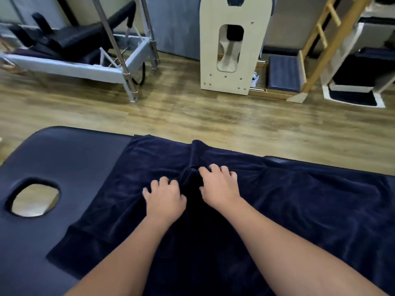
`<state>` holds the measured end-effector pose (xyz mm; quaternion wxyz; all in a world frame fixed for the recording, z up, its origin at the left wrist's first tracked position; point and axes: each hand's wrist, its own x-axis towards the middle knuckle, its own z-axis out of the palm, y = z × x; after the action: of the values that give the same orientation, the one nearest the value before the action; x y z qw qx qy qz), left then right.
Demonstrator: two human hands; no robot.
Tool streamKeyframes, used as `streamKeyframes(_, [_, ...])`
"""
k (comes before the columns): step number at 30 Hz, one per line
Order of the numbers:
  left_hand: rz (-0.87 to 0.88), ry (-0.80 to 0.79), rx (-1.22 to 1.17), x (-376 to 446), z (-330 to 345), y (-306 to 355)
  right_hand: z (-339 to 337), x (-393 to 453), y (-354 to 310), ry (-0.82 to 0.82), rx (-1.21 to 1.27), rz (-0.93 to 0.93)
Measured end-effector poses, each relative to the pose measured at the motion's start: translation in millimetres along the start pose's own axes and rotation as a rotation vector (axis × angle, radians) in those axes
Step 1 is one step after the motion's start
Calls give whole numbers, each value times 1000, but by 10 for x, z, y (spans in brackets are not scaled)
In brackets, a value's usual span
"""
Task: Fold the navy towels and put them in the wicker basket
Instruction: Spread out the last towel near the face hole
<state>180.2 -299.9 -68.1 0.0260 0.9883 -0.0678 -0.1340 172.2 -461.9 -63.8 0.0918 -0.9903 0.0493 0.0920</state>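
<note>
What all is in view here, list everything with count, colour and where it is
navy towel: one, navy, spread over the massage table, bunched at its middle
massage table: one, navy, foreground, face hole at left
reformer machine: one, grey frame with black pads, far left on the floor
cutout panel: one, cream, standing at centre back
ladder frame: one, light wood, leaning at back right
floor: wood-look brown
wicker basket: none visible
left hand: gripping the towel's bunched middle
right hand: gripping the same bunch
</note>
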Motion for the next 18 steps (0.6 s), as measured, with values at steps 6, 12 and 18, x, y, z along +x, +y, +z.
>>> streamKeyframes(6, [-36, 7, -596, 280, -301, -337, -286, 543, -292, 101, 365, 166])
streamKeyframes(12, [47, -174, -230, 350, -425, -814, -155, 751, -595, -158, 149, -171])
streamKeyframes(18, [-28, 67, -372, 466, -520, -1085, -9, 845, -973, -171, 190, -171])
